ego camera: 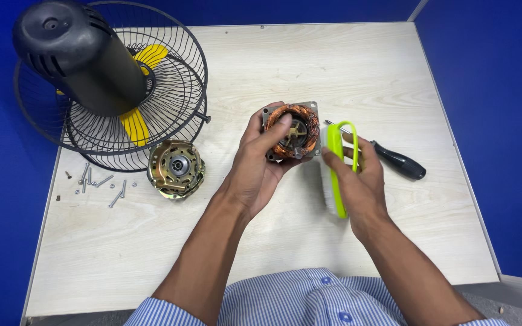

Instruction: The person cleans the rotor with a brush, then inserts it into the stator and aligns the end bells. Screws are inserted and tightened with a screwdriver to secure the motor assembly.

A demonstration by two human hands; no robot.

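1. While both hands hover over the middle of the pale wooden table, the left hand holds the motor stator, a square metal frame with copper windings.
2. Left fingers are wrapped behind and under the stator, with the thumb pressed across its front face. It's clamped firmly and lifted clear of the tabletop.
3. The right hand is closed on a lime-green brush. Fingers pass through its loop handle, and the brush sits just right of the stator, near its edge. Can't tell if they touch.
4. A black-handled screwdriver lies on the table beyond the right hand.
5. A round brass-coloured motor cover sits left of the left hand, with loose screws further left.
6. A black fan guard with yellow blades and a dark motor housing is at far left.
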